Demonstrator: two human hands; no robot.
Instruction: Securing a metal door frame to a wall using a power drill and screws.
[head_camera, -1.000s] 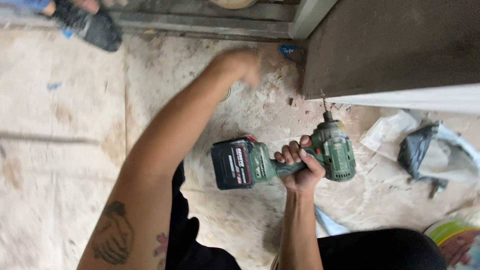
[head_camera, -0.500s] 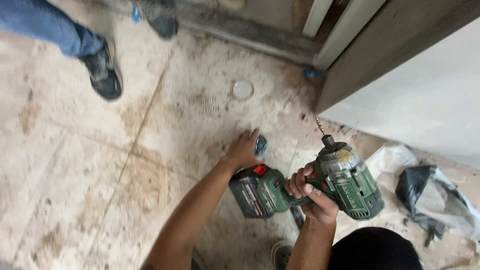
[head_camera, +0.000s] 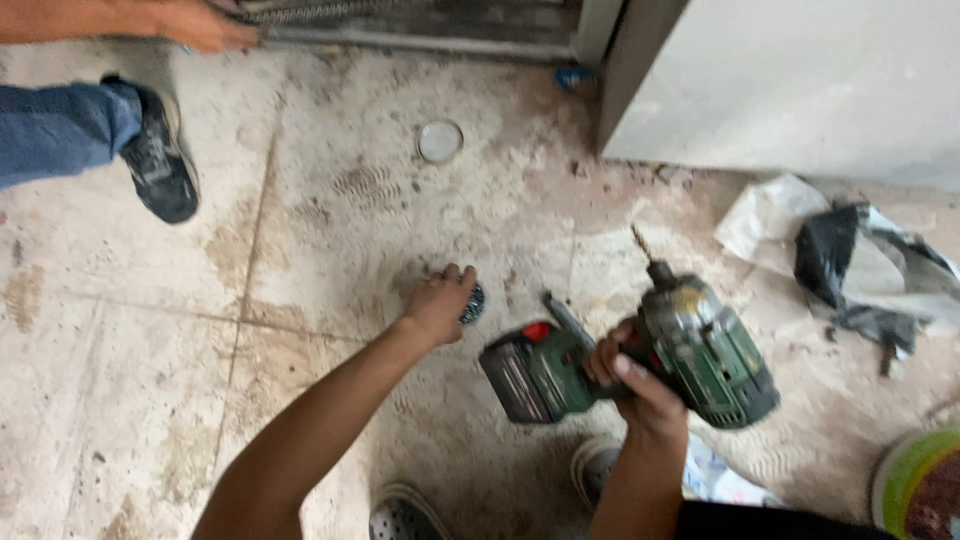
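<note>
Green cordless drill (head_camera: 660, 360), clamped by its handle in the right hand (head_camera: 625, 385), held above the dusty floor (head_camera: 330, 230); long axis slanted, bit aimed up-left toward the far wall. Left hand (head_camera: 440, 305): fingers closed over a small dark disc (head_camera: 473, 303) on the floor.

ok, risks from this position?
The right hand grips the green cordless drill with its bit bare and raised, one-handed, so it could slip or catch. The left hand rests on the gritty floor over a small dark round object, close to the drill.
</note>
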